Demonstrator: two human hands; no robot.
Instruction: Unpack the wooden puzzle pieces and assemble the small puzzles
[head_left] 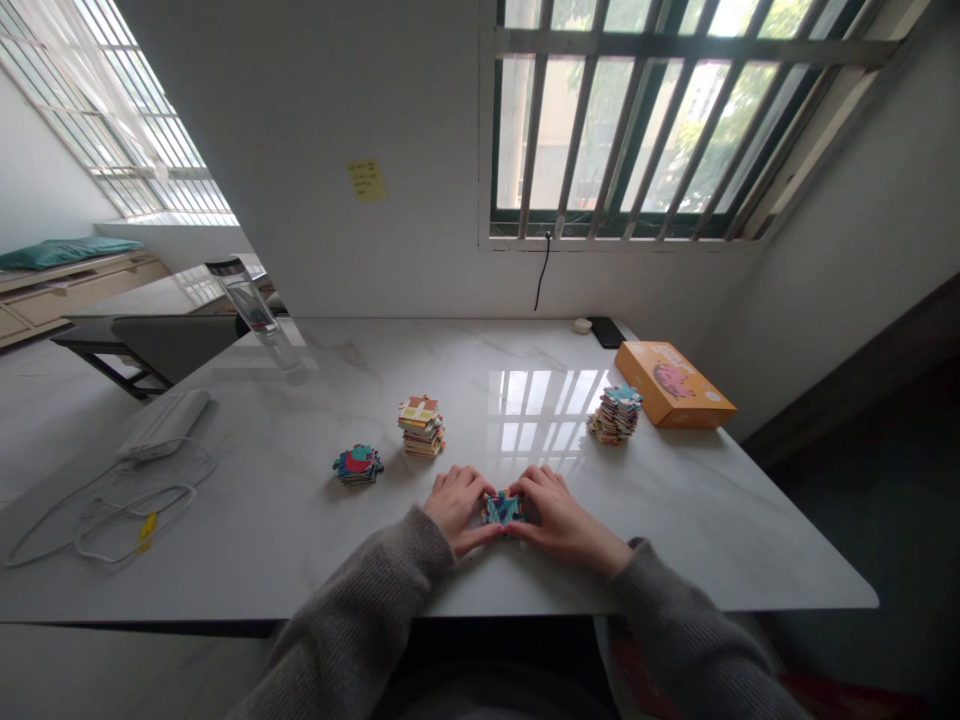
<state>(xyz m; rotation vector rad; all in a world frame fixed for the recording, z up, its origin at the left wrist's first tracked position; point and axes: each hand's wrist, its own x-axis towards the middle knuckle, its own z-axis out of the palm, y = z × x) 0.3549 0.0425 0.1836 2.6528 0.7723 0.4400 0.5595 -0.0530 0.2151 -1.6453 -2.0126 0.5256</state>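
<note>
Close to the table's front edge, a small teal stack of jigsaw puzzle pieces point(503, 508) sits between my two hands. My left hand point(461, 508) grips its left side, thumb at the front and fingers at the back. From the other side my right hand point(553, 512) holds it the same way. How many pieces lie in the grip cannot be made out. Left of my hands stand a low pile of puzzle pieces point(358, 465) with a red and teal top and a taller stack of puzzle pieces point(421, 426). A further tall stack point(615, 414) rises at the right.
An orange puzzle box point(673, 384) lies at the right edge, near a black phone point(606, 332) and a small white case point(582, 326). A clear bottle point(244, 295) stands back left. A white power strip point(165, 424) and its looped cable point(112, 555) lie at the left.
</note>
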